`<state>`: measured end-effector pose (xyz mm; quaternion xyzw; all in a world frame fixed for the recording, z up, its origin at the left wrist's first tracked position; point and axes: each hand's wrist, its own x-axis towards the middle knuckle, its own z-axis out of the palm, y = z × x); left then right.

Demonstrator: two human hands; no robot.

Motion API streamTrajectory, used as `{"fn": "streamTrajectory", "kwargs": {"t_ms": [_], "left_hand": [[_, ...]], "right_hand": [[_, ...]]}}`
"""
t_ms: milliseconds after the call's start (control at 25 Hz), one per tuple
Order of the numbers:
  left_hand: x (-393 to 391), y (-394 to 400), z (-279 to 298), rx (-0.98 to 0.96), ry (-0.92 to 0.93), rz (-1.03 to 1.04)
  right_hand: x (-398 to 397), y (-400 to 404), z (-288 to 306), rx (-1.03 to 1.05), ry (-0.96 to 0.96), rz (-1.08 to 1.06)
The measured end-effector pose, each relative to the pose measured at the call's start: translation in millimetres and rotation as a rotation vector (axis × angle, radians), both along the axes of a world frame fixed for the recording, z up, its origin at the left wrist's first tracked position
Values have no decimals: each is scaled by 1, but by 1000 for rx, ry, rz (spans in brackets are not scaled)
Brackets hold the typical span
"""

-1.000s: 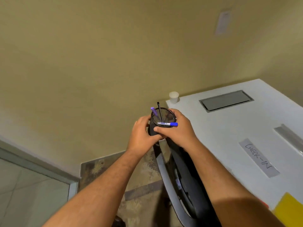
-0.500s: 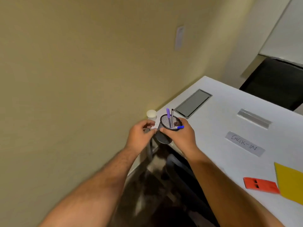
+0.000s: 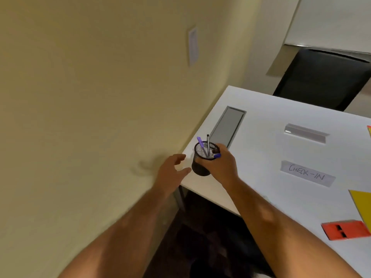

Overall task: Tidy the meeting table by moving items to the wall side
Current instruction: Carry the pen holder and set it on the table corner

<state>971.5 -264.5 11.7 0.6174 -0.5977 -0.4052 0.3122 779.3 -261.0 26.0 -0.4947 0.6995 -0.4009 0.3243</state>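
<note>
The right hand [image 3: 219, 165] curls round the black mesh pen cup [image 3: 201, 164] at the table's [image 3: 261, 157] wall-side corner, while the left hand [image 3: 170, 171] hovers just beside the cup with fingers spread, holding nothing. So near the table's edge, a careless release could tip the cup off the table and spill its pens [image 3: 201, 146].

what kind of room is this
Probably an office meeting room: a white table with a built-in cable hatch, a "CHECK-IN" name sign, a mesh pen holder and a black chair.

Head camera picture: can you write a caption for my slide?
Right hand grips a black mesh pen cup at the white table's wall-side corner.
</note>
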Motion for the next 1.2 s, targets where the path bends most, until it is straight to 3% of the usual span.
{"fn": "streamTrajectory", "kwargs": {"t_ms": [200,480,640,800,960,1200], "left_hand": [[-41,-95,-13,122,-65,-184],[-68,-176,-58,265,86,-12],[-68,-208,-68,338,60,119],[-69,-210,-77,393,-65,125],[-67,-198,-79,446,-30,108],[-55,-164,-61,299,-136,72]], "right_hand": [[-9,-76,-19,37,46,-29],[-8,-161,-75,113,258,69],[-2,-183,-114,185,298,128],[4,-189,-133,217,329,183],[2,-190,-135,237,312,204],[-16,-157,-116,212,284,167]]}}
